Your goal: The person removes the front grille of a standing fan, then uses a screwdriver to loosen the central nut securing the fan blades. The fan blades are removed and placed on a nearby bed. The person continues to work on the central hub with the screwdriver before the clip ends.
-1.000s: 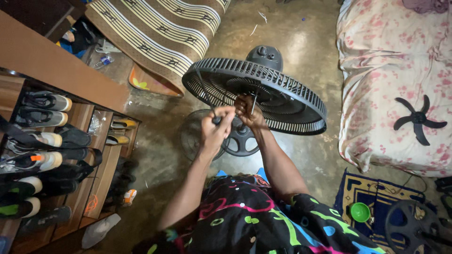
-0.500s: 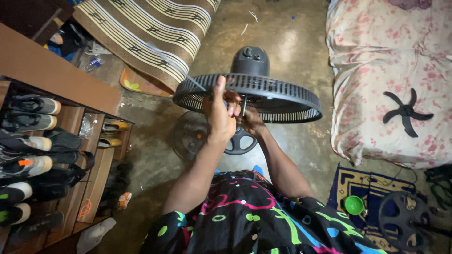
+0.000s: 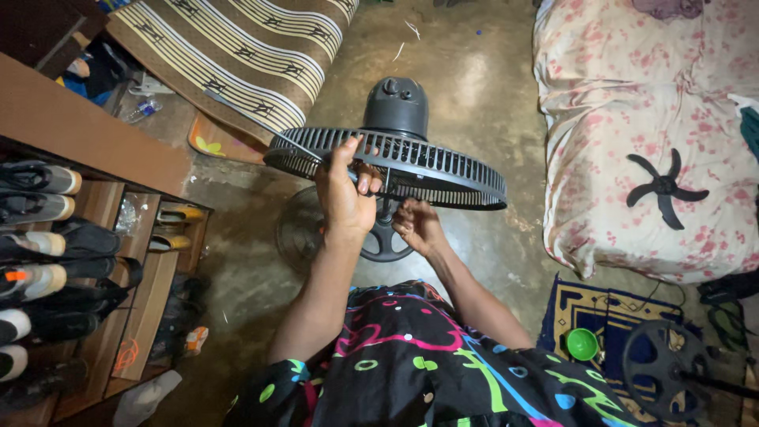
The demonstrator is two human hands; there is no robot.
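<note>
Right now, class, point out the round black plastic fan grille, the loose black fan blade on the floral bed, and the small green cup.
Round black plastic fan grille (image 3: pixel 443 164), head view, slatted rim.
Loose black fan blade (image 3: pixel 666 187), head view, hub.
Small green cup (image 3: pixel 582 344), head view, inside.

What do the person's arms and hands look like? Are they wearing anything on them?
Both forearms are bare, and the left hand and right hand wear no gloves. I can see no rings, watch or bracelets. The only clothing is a black short-sleeved garment with bright pink, green, blue and yellow squiggles, which covers the upper arms and stops near the elbows.
</note>
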